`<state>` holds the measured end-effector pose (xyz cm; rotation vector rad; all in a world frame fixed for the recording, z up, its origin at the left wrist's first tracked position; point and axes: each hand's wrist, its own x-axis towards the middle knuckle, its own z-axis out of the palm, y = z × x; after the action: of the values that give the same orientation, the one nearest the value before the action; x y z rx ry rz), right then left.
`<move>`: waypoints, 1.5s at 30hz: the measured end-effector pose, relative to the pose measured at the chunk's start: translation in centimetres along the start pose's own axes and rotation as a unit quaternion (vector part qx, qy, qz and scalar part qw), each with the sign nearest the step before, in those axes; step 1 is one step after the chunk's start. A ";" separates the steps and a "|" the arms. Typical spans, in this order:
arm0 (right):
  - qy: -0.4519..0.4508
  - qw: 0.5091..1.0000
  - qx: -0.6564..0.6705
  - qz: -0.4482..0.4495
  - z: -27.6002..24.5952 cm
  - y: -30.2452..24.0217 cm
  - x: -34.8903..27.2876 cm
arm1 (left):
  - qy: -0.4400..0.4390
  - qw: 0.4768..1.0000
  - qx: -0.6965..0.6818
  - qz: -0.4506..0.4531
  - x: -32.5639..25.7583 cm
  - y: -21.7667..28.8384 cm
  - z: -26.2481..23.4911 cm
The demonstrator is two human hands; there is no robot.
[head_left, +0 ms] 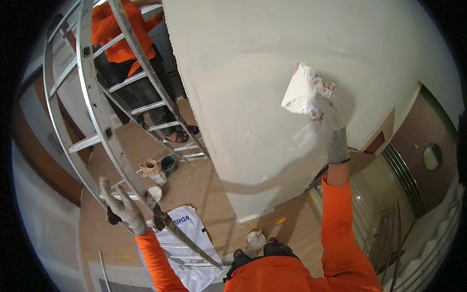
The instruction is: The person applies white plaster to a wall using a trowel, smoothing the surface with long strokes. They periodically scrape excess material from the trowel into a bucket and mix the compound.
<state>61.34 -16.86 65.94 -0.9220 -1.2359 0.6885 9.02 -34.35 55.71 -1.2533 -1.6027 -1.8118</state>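
Note:
My right hand (331, 127), in a light knitted glove, is closed on a wide putty knife (297, 92) loaded with white putty. Its blade is at the pale wall (243, 97), too near to tell whether it touches; the handle is hidden by the glove and putty. My left hand (125, 210), gloved too, is beside the lower rails of an aluminium ladder (111, 138), its fingers stretched and apart. Whether it rests on a rail I cannot tell. By my feet stands a small tub (255, 240) with whitish stuff in it.
Another person (119, 36) in an orange top stands behind the ladder at upper left. Buckets (158, 176) stand on the wooden floor (199, 187) near its foot. A white printed sheet (187, 226) lies under the ladder. Stair railings (389, 233) are at the right.

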 end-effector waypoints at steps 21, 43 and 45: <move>0.059 0.860 -0.500 -0.084 25.6 -4.8 -3.0 | -0.124 0.981 -0.129 -0.080 6.8 -10.7 6.3; 0.122 0.851 -0.387 -0.332 28.6 -1.6 -8.4 | -0.126 0.975 -0.165 -0.076 6.1 -9.9 6.6; 0.007 0.875 -0.369 -0.312 26.3 -2.9 -9.5 | -0.134 0.968 -0.194 -0.084 6.0 -10.1 6.0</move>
<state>33.53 -20.82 65.76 -1.0349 -1.7044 -0.3474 0.03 -24.73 54.59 -1.6381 -1.5785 -2.2198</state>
